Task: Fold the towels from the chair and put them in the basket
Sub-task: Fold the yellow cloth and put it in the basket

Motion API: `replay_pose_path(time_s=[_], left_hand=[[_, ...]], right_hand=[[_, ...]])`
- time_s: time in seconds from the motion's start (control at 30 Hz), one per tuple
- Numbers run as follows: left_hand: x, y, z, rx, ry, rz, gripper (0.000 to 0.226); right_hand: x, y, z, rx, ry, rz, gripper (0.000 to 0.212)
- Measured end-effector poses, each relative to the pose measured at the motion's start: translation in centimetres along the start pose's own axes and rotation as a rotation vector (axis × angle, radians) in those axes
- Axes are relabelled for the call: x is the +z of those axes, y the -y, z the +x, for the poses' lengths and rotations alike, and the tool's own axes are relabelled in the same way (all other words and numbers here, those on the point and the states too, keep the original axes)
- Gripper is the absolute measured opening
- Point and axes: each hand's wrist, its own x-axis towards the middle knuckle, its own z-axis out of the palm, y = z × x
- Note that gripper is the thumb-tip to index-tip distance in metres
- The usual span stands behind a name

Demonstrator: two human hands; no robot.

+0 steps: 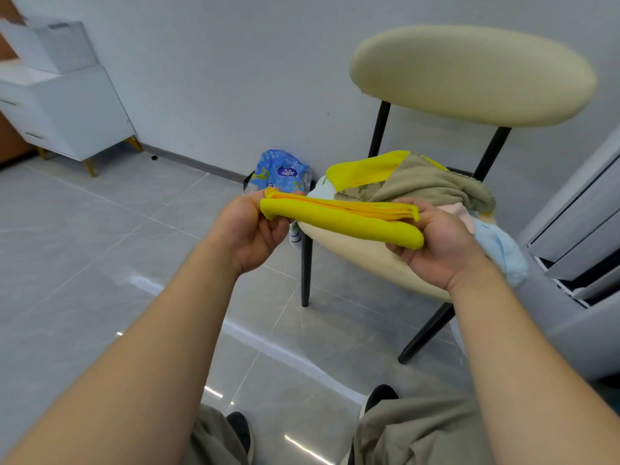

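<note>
Soft yellow towel (339,218) is what I have, folded up into a long thin strip. My left grip (250,229) is curled round one end of it, with the thumb on top and the fingers tucked under. My right grip (436,243) is curled round the other end the same way. So the strip runs straight across in front of me, from left to right, and it dips a little toward the right. The loose edges sit on the top side, away from me, and the fat round fold is on the side near me. It hangs in the air in front of the chair (352,253) and does not rest on the seat. The pile of towels (426,186) (brown, yellow, pink and blue ones) lies on the seat, just behind my right grip, so that side is closer to the chair. I think the next thing is to bring the two ends together for one more fold. I cannot see a basket for sure; a blue packet (281,169) sits by the wall past my left grip.
</note>
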Motion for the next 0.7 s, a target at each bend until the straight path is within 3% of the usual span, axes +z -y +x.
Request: replay_pose_path(time_s=[0.3,0.6,0.7], left_hand=[[-0.6,0.1,0.2,-0.035,-0.060,0.043,0.031],[-1.0,0.7,0.5,-0.088,-0.097,0.405,0.002],[-1.2,0.8,0.7,-0.088,-0.107,0.441,0.010]], right_hand=[[-0.6,-0.6,0.1,0.107,0.054,-0.063,0.028],[-0.8,-0.8,0.1,0.114,0.048,-0.149,0.032],[-0.8,-0.7,-0.1,0.132,0.041,-0.104,0.030]])
